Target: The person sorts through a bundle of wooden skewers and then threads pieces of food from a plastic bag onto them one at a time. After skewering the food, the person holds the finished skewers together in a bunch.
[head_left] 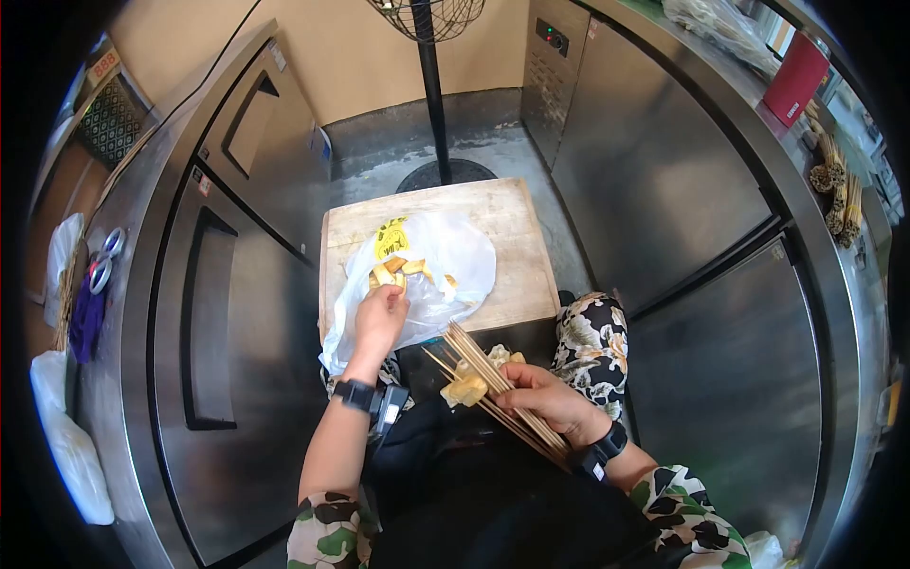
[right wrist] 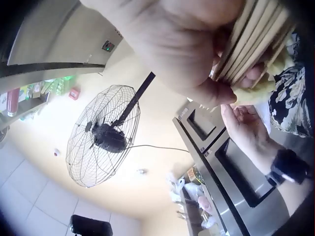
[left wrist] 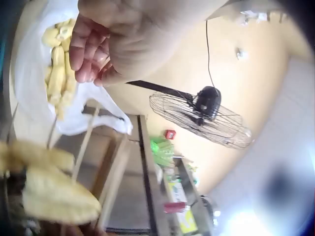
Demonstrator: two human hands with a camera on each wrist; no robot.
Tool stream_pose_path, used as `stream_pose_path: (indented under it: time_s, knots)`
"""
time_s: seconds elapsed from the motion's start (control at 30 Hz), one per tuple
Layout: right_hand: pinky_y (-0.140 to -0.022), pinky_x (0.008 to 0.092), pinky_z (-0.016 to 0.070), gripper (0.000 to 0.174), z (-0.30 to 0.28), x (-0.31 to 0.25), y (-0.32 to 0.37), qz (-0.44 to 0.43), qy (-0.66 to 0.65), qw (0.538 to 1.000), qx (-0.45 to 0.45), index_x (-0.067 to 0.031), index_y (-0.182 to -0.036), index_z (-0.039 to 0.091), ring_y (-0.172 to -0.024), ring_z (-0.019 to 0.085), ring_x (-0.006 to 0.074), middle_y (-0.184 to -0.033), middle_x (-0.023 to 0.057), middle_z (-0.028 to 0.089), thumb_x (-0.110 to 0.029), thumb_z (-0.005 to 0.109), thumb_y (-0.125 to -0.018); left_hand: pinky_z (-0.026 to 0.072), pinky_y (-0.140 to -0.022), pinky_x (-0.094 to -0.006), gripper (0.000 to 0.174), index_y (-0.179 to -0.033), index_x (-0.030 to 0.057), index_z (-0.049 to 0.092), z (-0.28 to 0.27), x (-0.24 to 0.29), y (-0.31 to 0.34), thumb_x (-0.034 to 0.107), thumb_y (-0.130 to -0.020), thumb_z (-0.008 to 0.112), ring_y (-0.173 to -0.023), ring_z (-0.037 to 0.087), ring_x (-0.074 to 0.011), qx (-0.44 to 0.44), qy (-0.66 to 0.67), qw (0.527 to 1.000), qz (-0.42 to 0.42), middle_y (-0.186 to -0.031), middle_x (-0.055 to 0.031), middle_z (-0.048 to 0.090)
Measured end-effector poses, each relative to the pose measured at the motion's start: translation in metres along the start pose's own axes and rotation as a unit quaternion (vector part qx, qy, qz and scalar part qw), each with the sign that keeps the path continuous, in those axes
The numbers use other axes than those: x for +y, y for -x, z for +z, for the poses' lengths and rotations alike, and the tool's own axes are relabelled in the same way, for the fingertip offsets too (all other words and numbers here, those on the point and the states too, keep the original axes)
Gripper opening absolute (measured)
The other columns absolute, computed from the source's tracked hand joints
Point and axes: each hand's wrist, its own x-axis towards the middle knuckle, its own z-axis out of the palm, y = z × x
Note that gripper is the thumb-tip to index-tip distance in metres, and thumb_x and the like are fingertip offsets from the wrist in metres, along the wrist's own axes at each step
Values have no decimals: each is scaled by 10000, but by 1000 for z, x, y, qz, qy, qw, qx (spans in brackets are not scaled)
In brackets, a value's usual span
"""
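Left hand: reaches into the white plastic bag; fingers curled at the yellow food pieces. Whether they pinch a piece cannot be told.
Right hand: fingers wrapped round a bundle of bamboo skewers, held over the lap, tips pointing toward the bag.
Threaded pieces: yellow, sitting on the skewers just beside the right hand's fingers.
Plastic bag: open, lying on the wooden table, with the loose pieces inside.
Surroundings: steel refrigerator doors on both sides; a fan on a stand beyond the table.
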Motion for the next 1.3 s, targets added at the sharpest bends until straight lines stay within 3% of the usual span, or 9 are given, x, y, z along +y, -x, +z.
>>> stream_pose_path:
  time_s: [0.13,0.33,0.43,0.47,0.53,0.63,0.77,1.23,1.3]
  knots:
    - [-625,154,422,142,-3,-3,1,2,4,1000,9,-27,-970,577,-697,522,30,-830,-31,574,-39,619,-835,496,-747,-418,273,-955,46,616,24,1,-14,204,-749,701,-858,612,-331,52,-191,979,-39,-981,-141,596]
    - [-634,170,431,148,-9,1,-1,-1,6,1000,-18,-22,-960,586,-684,545,35,-776,-20,591,-56,653,-832,497,-742,-389,245,-885,50,558,35,-12,-26,128,-718,719,-836,599,-312,78,-175,977,-93,-924,-134,562]
    - [-629,172,426,138,-7,-1,0,-3,-10,1000,-8,-29,-946,586,-681,543,31,-768,-28,590,-62,656,-832,499,-723,-335,292,-968,55,554,39,-37,-30,65,-725,714,-797,596,-241,94,-79,991,-57,-901,-94,566]
    - [-626,173,426,131,-6,-3,1,-4,-19,1000,-2,-30,-936,584,-679,543,32,-764,-28,588,-62,657,-832,496,-725,-318,298,-997,50,554,41,-42,-28,47,-738,702,-806,593,-217,98,54,989,-94,-907,-82,570]
    - [-622,173,428,117,-6,-4,1,-4,-11,1000,-6,-35,-919,578,-679,544,34,-763,-27,588,-55,654,-831,491,-731,-284,315,-1054,40,555,36,-32,-17,9,-765,677,-823,586,-168,98,313,931,-160,-919,-59,578]
    - [-613,173,431,128,-5,-1,-1,-6,4,1000,-8,-40,-917,569,-682,547,36,-769,-24,590,-48,658,-825,490,-762,-280,317,-1109,12,559,-5,10,11,-21,-804,635,-864,586,-140,-46,495,839,-219,-968,-43,599]
    - [-607,174,440,179,3,-4,0,-13,21,1000,5,-43,-942,557,-700,554,41,-793,-16,596,-41,674,-808,478,-852,-250,346,-1128,1,559,-32,47,47,-93,-798,601,-946,596,-125,-85,536,824,-163,-1019,-69,630]
    - [-656,175,455,256,12,-8,7,-17,65,998,17,-26,-1009,550,-750,560,51,-855,-2,598,-46,691,-797,458,-897,-260,357,-1137,-16,548,-54,99,86,-124,-800,589,-1005,576,-133,22,467,883,-44,-1083,-82,600]
    - [-658,175,453,262,14,-9,7,-14,67,997,22,-25,-1017,552,-754,561,51,-862,-1,601,-46,691,-796,461,-898,-267,356,-1132,-16,555,-53,97,89,-123,-794,588,-1010,577,-144,64,374,925,-8,-1071,-78,589]
